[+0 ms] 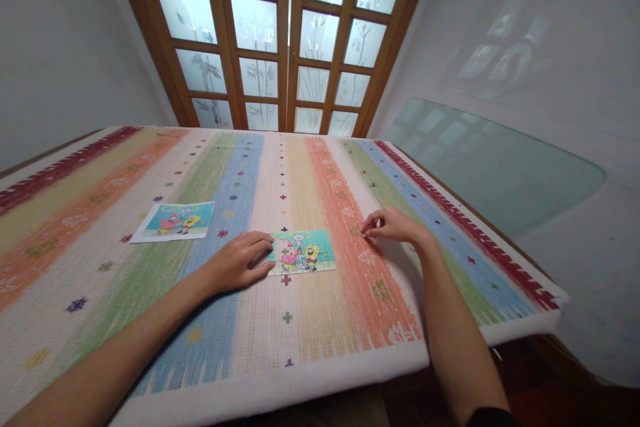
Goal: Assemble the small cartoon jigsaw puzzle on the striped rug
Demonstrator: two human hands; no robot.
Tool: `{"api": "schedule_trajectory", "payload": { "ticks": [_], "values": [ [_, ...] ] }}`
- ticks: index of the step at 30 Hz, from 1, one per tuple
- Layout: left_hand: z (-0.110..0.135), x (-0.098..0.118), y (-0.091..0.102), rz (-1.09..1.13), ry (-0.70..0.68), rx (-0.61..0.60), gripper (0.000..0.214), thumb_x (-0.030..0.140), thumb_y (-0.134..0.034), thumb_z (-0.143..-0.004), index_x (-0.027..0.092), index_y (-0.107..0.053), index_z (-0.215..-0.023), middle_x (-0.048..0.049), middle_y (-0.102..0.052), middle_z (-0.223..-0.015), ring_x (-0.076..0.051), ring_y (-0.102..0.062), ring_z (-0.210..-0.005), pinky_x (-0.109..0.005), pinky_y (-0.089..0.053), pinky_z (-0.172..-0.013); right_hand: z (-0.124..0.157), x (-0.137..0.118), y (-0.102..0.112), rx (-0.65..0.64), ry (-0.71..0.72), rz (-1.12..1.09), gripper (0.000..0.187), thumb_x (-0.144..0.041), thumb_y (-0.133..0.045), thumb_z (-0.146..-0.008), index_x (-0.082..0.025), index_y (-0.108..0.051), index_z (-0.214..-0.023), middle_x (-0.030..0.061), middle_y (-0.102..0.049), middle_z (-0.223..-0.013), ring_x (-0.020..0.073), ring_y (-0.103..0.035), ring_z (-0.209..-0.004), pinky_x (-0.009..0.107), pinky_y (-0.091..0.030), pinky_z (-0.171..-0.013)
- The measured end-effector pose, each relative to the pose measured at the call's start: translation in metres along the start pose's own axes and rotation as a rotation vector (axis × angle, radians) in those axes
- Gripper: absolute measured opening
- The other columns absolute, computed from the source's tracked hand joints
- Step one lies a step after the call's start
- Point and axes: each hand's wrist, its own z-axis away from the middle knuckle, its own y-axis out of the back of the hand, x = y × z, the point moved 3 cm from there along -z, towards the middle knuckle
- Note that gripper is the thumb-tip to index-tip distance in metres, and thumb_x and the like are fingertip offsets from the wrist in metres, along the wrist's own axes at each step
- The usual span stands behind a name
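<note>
A small cartoon jigsaw puzzle (303,251) lies flat on the striped tablecloth (320,320). My left hand (240,261) rests at the puzzle's left edge, fingers curled against it. My right hand (393,225) is to the right of the puzzle on the orange stripe. Its fingers are pinched together on the cloth, and I cannot make out what is in them. A printed cartoon picture (175,221) lies on the cloth farther to the left, apart from both hands.
The table's right edge (500,240) and near edge drop off close to my arms. A wooden door with frosted glass panes (285,40) stands behind the table. A glass sheet (495,167) leans against the right wall.
</note>
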Motion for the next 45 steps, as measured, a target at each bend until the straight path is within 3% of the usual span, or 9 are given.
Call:
{"api": "schedule_trajectory", "payload": {
  "ticks": [3, 10, 22, 27, 37, 45],
  "values": [
    [0.000, 0.000, 0.000, 0.008, 0.001, -0.004, 0.018, 0.033, -0.059, -0.098, 0.020, -0.065, -0.110, -0.0119, -0.072, -0.118, -0.027, -0.069, -0.110, -0.046, -0.058, -0.097, 0.003, 0.009, -0.005, -0.058, -0.041, -0.021, 0.016, -0.030, -0.074, -0.072, -0.019, -0.081, -0.082, 0.0053, -0.075, -0.076, 0.0184, -0.062, -0.069, 0.027, -0.044, -0.065],
    [0.000, -0.001, 0.000, 0.017, 0.007, 0.002, 0.017, 0.032, -0.061, -0.097, 0.021, -0.066, -0.110, -0.0109, -0.072, -0.118, -0.026, -0.069, -0.110, -0.045, -0.058, -0.098, -0.003, 0.019, -0.009, -0.005, -0.103, -0.051, 0.019, -0.022, -0.076, -0.064, -0.020, -0.080, -0.083, 0.0034, -0.073, -0.077, 0.0173, -0.061, -0.069, 0.027, -0.043, -0.064],
    [0.001, -0.001, -0.001, -0.005, -0.018, 0.004, 0.017, 0.032, -0.058, -0.099, 0.020, -0.063, -0.111, -0.0118, -0.071, -0.118, -0.026, -0.069, -0.110, -0.045, -0.058, -0.097, -0.004, 0.028, -0.018, -0.060, -0.099, -0.156, 0.020, -0.033, -0.079, -0.066, -0.018, -0.067, -0.073, 0.0015, -0.066, -0.066, 0.0155, -0.058, -0.063, 0.026, -0.045, -0.061],
    [0.000, 0.000, -0.001, -0.002, -0.016, -0.007, 0.018, 0.033, -0.058, -0.100, 0.020, -0.063, -0.111, -0.0118, -0.071, -0.119, -0.026, -0.069, -0.110, -0.045, -0.057, -0.098, -0.004, 0.025, -0.014, -0.004, -0.089, -0.135, 0.017, -0.025, -0.076, -0.064, -0.018, -0.072, -0.080, 0.0017, -0.066, -0.074, 0.0157, -0.057, -0.067, 0.027, -0.044, -0.064],
    [0.001, -0.001, -0.001, 0.015, 0.017, -0.019, 0.026, 0.033, -0.058, -0.099, 0.020, -0.060, -0.120, -0.0123, -0.071, -0.117, -0.028, -0.068, -0.108, -0.046, -0.058, -0.096, -0.004, 0.023, -0.011, -0.019, -0.063, -0.097, 0.008, -0.022, -0.076, -0.064, -0.019, -0.071, -0.070, 0.0004, -0.064, -0.069, 0.0160, -0.057, -0.067, 0.027, -0.042, -0.065],
    [0.001, -0.001, 0.000, 0.001, -0.010, 0.005, 0.022, 0.033, -0.058, -0.100, 0.019, -0.068, -0.114, -0.0122, -0.072, -0.120, -0.026, -0.069, -0.109, -0.044, -0.058, -0.098, -0.005, 0.027, -0.009, 0.026, -0.084, -0.072, 0.011, -0.023, -0.079, -0.063, -0.020, -0.073, -0.071, 0.0019, -0.068, -0.076, 0.0170, -0.060, -0.073, 0.027, -0.043, -0.069]
  ]
}}
